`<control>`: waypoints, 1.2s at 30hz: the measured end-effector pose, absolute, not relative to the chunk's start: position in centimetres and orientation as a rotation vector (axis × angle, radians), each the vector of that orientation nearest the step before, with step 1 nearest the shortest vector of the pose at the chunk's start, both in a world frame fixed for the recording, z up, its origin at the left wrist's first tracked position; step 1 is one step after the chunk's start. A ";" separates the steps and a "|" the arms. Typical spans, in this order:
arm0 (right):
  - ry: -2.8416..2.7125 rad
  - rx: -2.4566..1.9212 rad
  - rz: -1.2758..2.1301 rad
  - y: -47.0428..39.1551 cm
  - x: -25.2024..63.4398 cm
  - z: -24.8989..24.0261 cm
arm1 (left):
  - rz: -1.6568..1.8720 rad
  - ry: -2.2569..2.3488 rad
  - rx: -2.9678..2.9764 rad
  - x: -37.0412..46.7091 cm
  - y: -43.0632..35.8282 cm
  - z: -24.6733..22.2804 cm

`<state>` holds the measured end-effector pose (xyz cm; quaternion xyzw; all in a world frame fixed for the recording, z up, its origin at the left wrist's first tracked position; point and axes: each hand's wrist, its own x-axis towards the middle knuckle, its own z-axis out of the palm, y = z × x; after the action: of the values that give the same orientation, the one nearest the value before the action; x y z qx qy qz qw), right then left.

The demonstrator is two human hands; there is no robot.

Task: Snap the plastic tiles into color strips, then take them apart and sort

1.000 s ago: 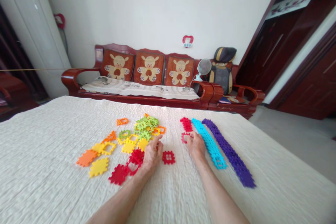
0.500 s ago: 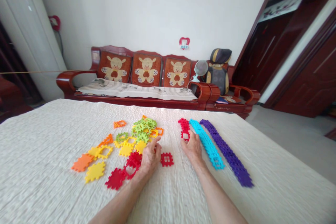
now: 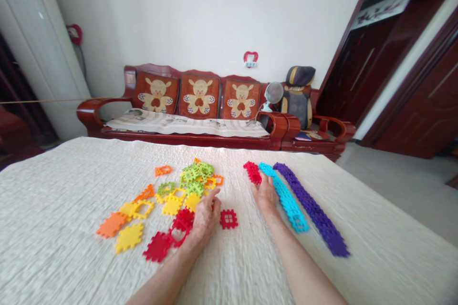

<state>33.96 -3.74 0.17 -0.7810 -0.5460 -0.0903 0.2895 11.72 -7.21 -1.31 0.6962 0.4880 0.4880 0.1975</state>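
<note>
My right hand (image 3: 265,194) is at the near end of a short row of red interlocking tiles (image 3: 251,169). Its thumb and fingertips close around the nearest red tile, which they partly cover. Just right of that hand runs a long strip of light-blue tiles (image 3: 286,196). My left hand (image 3: 207,212) hovers low over the table with its index finger stretched out, and nothing shows in it. Beside it on the left are loose red tiles (image 3: 157,247), partly behind the wrist. A red window-pattern tile (image 3: 229,219) lies flat to its right.
A purple tile strip (image 3: 313,209) lies right of the blue one. Green tiles (image 3: 196,171) are heaped beyond my left hand, with yellow tiles (image 3: 129,237) and orange tiles (image 3: 111,225) further left. Past the cloth-covered table (image 3: 86,162) stands a wooden sofa (image 3: 200,139).
My right hand has moved slightly away from me and right, and the red tile in it now meets the row's near end. My left hand has barely moved.
</note>
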 end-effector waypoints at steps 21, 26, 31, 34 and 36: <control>-1.402 -2.091 -0.181 -4.3 33.3 1.2 | 1.365 1.375 1.992 11.7 -7.2 -1.5; -1.407 -1.983 -0.196 -4.9 33.2 1.2 | 1.376 1.398 2.042 11.7 -7.2 -1.6; -1.419 -1.804 -0.182 -6.5 33.1 0.7 | 1.409 1.335 2.215 11.7 -7.1 -1.6; -1.437 -1.708 -0.073 -8.6 32.1 0.4 | 1.425 1.327 2.323 11.8 -7.2 -1.3; -1.539 -1.622 0.081 -10.2 30.8 0.3 | 1.401 1.373 2.372 11.7 -7.8 -0.9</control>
<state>30.84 -10.25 0.35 -0.6521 -0.6187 0.0324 0.4369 11.73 -7.77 -0.89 0.7702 0.4459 0.4549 0.0318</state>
